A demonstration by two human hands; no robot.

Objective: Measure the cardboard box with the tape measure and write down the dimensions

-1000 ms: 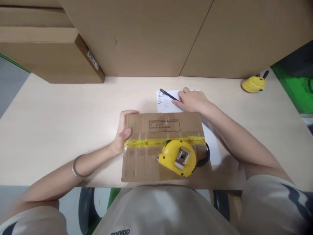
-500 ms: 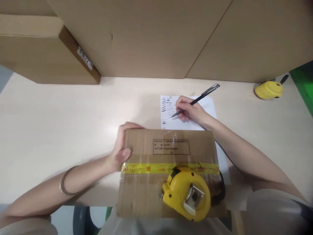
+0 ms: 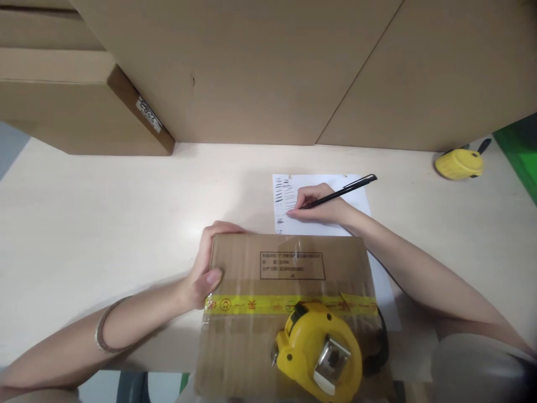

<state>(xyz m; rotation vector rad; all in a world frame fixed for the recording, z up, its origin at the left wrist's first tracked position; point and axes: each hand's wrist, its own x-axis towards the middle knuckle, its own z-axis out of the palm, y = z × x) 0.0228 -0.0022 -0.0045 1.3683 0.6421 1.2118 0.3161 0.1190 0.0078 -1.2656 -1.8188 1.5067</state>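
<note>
A flat cardboard box (image 3: pixel 268 336) sealed with yellow tape lies on the pale table in front of me. My left hand (image 3: pixel 205 266) grips its left edge, thumb on top and fingers curled round the corner. A yellow tape measure (image 3: pixel 321 350) rests on the box near its front right. Beyond the box lies a white sheet of paper (image 3: pixel 331 187) with lines of handwriting at its left. My right hand (image 3: pixel 321 204) is closed on a black pen (image 3: pixel 342 192), its tip touching the paper by the writing.
Large cardboard boxes (image 3: pixel 251 73) stand along the back of the table (image 3: pixel 84 224), with a smaller labelled box (image 3: pixel 79 106) at the back left. A second yellow tape measure (image 3: pixel 458 163) sits at the back right. A green surface (image 3: pixel 518 151) shows at the far right.
My right hand picked up the pen from the paper and brought its tip down to the written lines, moving leftward. The left hand stayed on the box. My view shifted, so the box sits lower.
</note>
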